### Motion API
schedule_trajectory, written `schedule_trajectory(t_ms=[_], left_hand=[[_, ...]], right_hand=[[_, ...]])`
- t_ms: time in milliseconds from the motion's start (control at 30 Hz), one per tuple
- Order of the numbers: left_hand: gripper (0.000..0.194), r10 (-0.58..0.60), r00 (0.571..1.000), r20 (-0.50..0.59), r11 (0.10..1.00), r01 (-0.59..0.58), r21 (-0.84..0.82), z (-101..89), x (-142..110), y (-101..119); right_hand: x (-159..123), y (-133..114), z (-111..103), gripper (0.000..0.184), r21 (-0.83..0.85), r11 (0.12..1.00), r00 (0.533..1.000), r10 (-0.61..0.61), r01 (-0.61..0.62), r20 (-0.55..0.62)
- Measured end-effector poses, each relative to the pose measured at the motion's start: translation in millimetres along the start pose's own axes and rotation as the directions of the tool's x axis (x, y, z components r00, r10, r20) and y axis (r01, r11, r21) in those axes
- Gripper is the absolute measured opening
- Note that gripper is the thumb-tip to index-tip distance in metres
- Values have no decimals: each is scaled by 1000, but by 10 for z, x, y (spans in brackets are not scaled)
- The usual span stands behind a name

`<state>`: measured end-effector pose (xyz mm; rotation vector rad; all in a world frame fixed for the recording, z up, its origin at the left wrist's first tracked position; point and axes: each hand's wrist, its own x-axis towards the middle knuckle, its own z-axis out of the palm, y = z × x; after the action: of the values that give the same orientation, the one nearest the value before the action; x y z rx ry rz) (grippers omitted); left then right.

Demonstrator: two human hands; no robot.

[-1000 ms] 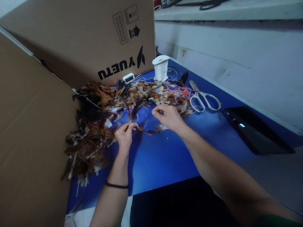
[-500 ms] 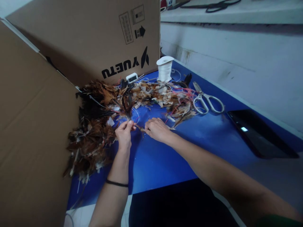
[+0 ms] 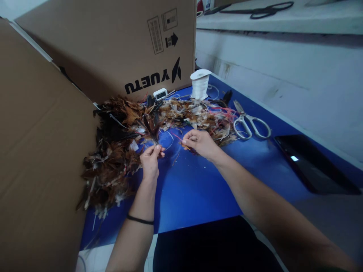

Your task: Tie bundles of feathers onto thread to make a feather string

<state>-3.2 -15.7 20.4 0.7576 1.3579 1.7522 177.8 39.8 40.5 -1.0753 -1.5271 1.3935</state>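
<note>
My left hand (image 3: 151, 156) is closed in a pinch on the lower ends of a small bunch of dark brown feathers (image 3: 152, 130), whose tips point up and away. To its right, my right hand (image 3: 201, 144) pinches a small orange-brown feather (image 3: 193, 150), mostly covered by the fingers. A thin red strand (image 3: 177, 136) sticks out from those fingertips toward the left. A loop of white cord (image 3: 171, 141) lies between the hands. Behind and left of them spreads a large heap of brown, black and whitish feathers (image 3: 110, 166) on the blue table (image 3: 195, 196).
Scissors (image 3: 252, 126) lie at the right, near a black phone-like device (image 3: 314, 162). A white spool of cord (image 3: 200, 85) and a small white display device (image 3: 160, 94) stand at the back. Cardboard boxes (image 3: 93, 49) wall the left and rear. Dark scissors (image 3: 269, 9) rest on the ledge.
My right hand has moved up and right, away from my left hand, with the small feather in its fingers; the red strand now shows. My left hand keeps its pinch. The view has shifted slightly.
</note>
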Motion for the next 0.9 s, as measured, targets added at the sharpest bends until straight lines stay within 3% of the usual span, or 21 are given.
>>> schedule_trajectory(t_ms=[100,333,433,633,767,900], left_hand=[[32,-36,999,15,999,36,-17,16,-26,36],[32,-110,988,109,992,116,-42,6,-54,57],[31,-117,983,141,991,125,-50,4,-61,63],[29,-131,974,186,987,146,-64,-2,-67,73],[31,-136,975,176,986,151,-69,-9,-63,69],[31,-124,981,149,988,136,-70,2,-66,78]], right_hand=[[-13,-74,-20,24,116,993,999,35,-31,-27],[-27,-71,-21,25,144,989,998,50,-43,-46],[-23,-52,-22,23,48,999,997,4,0,-77],[8,15,-71,18,-304,925,959,-267,228,-94],[-13,-2,-92,17,-401,882,954,-296,250,-57],[-46,-41,-92,17,-362,902,968,-250,234,5]])
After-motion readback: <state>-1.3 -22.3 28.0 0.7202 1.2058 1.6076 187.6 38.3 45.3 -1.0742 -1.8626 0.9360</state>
